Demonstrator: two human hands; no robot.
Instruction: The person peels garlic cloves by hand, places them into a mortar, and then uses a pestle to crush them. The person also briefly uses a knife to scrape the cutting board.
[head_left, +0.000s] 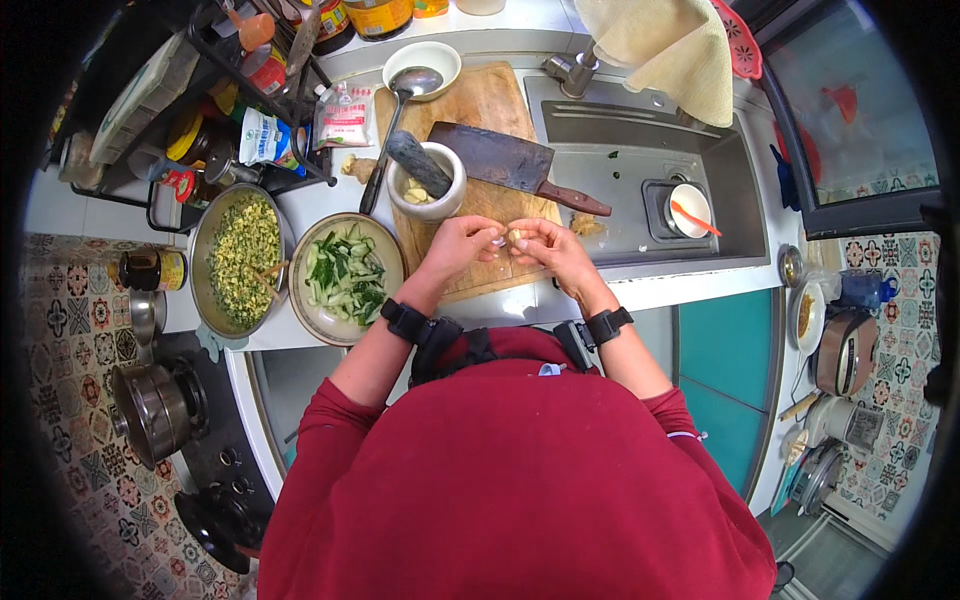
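Observation:
My right hand (549, 247) holds a pale garlic clove (514, 235) between thumb and fingertips, above the near part of a wooden chopping board (487, 271). Beside it, my left hand (466, 244) pinches a small whitish piece that looks like garlic skin (499, 241). Just behind my left hand stands a stone mortar (427, 208), with a dark pestle (418, 163) leaning inside and peeled cloves (417, 193) at its bottom. A cleaver (491, 155) with a wooden handle lies across the board, its handle reaching over the sink's edge.
To the left are a bowl of sliced cucumber (346, 274), a metal bowl of chopped egg and greens (244, 259), a ladle (401, 97) resting in a white bowl (442, 58), and a piece of ginger (360, 167). The steel sink (600, 161) holds a small white bowl (688, 210).

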